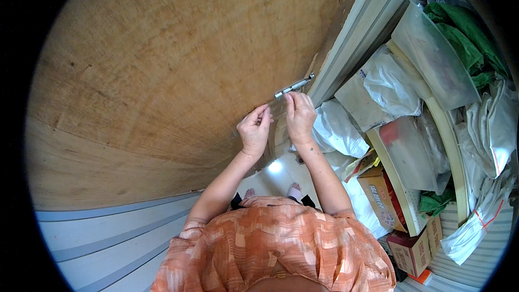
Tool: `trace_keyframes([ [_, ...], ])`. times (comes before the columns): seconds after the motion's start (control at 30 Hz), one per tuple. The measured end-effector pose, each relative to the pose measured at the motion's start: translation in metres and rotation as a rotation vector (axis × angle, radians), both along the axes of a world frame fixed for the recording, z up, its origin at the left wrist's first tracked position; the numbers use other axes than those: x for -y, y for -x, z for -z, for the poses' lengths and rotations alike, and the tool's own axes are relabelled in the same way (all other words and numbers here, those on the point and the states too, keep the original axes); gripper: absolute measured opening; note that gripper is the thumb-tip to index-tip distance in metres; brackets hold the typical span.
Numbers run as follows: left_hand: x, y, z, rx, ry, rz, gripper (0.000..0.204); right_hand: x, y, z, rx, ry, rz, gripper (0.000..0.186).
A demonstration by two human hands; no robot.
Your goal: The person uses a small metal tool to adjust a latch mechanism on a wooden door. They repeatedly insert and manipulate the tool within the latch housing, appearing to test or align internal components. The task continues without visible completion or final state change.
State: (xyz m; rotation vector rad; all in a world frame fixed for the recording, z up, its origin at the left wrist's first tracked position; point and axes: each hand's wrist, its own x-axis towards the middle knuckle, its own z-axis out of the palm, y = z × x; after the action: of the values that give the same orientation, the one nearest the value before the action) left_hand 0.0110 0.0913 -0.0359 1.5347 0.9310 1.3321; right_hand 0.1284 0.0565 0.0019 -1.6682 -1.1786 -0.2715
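A small silvery door bolt [294, 86] lies slantwise against the large brown wooden panel [178, 38], close to its right edge. My right hand [300, 118] has thumb and fingers closed at the bolt's lower side; whether the bolt is fixed to the wood cannot be made out. Just left of it and slightly lower, my left hand [254, 130] is pinched, thumb against fingers. Something thin and see-through shows faintly around its fingertips, too unclear to name. Both forearms reach up from the orange patterned shirt [275, 238].
A pale metal frame [346, 32] runs along the panel's right side. Beyond it, shelves [446, 146] hold clear plastic bins [432, 57], white bags [338, 130], green cloth [459, 32] and cardboard boxes [413, 249]. Grey-white ribbed panelling [119, 238] is at lower left. My feet stand on pale floor.
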Motion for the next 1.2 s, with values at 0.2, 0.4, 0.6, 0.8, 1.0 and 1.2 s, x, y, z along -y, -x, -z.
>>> trace_keyframes([
  [0.2,-0.003,0.002,-0.001,-0.061,-0.009,-0.024,0.016,-0.003,-0.004,0.002,0.026,0.012,0.004,0.008],
  [0.4,-0.003,-0.001,0.002,-0.033,-0.001,-0.016,0.015,-0.004,-0.004,0.001,0.026,0.015,-0.004,0.008],
  [0.6,-0.003,-0.002,0.002,-0.017,0.008,-0.014,0.015,-0.005,-0.006,0.0,0.08,0.035,-0.019,0.007],
  [0.8,-0.003,-0.002,0.004,-0.008,0.011,-0.012,0.015,-0.006,-0.01,-0.002,0.117,-0.009,-0.058,0.007],
  [1.0,-0.004,-0.002,0.002,-0.03,-0.031,-0.021,0.015,-0.009,-0.012,0.006,0.087,0.014,-0.105,0.007],
  [1.2,-0.005,0.0,-0.002,-0.084,-0.044,-0.016,0.015,-0.008,-0.009,0.008,0.058,-0.008,-0.085,0.007],
])
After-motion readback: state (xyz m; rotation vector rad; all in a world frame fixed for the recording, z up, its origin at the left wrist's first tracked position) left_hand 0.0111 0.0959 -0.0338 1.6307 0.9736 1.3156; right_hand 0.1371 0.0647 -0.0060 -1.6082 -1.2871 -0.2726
